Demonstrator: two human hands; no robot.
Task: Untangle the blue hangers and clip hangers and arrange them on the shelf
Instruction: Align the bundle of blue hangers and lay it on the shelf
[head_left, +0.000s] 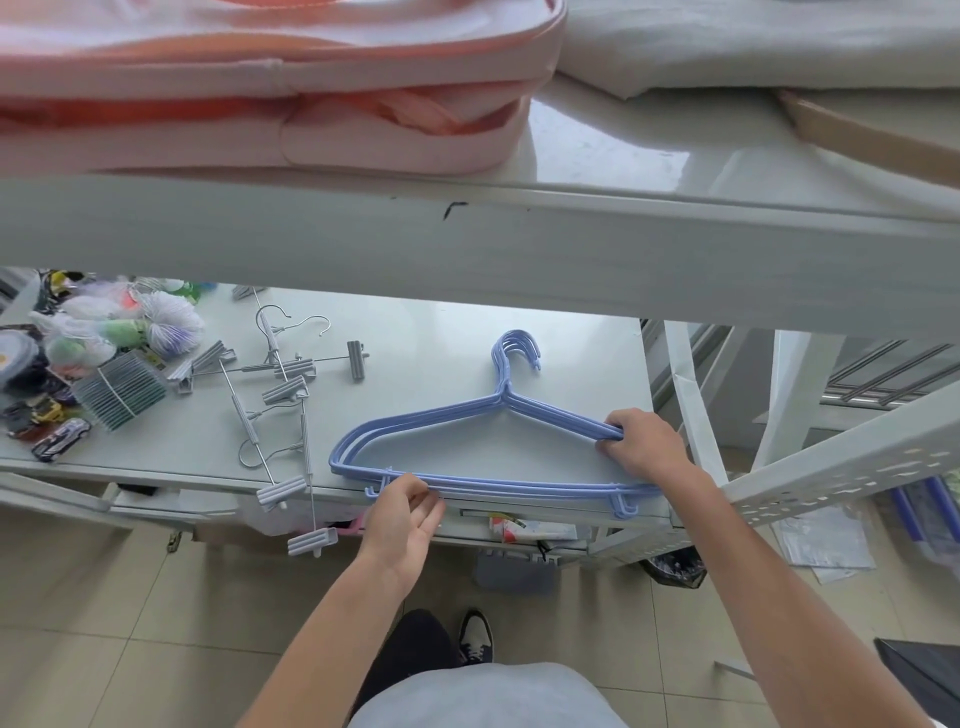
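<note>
Right hand (641, 444) gripping stacked blue hangers (483, 441) — left hand (408, 512) pinching bottom bar (shelf (441, 332) edge)

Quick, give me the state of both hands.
Left hand: pinching the bottom bars of the stacked blue plastic hangers.
Right hand: gripping the same stack's right shoulder.
</note>
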